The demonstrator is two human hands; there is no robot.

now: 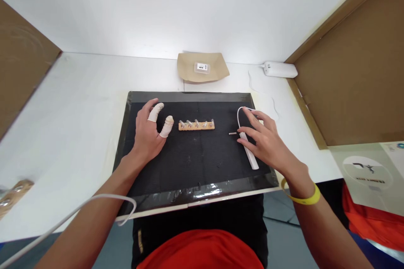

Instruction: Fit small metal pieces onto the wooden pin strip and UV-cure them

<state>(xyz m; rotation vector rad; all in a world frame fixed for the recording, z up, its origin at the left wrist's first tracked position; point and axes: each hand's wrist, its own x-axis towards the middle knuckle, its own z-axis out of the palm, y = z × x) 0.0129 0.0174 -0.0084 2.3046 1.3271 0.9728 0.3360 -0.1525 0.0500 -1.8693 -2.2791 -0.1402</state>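
A small wooden rack (197, 126) holding several clear, tilted pieces lies across the black mat (195, 164). To its left, my left hand (150, 130) hovers with fingers apart and nothing between them; two of its digits wear white finger cots. On the right, my right hand (260, 138) is over a white stick-shaped device (249, 151) with a cable. Its fingers are spread and their tips are beside the device; whether they touch it is unclear. A short thin metal piece (232, 133) lies just left of those fingertips.
Behind the mat stands a brown paper tray (184, 67) with a small clear labelled box (202, 67). A white power unit (280, 69) is at the back right. A white cable (104, 195) crosses my left forearm. Brown panels flank the table.
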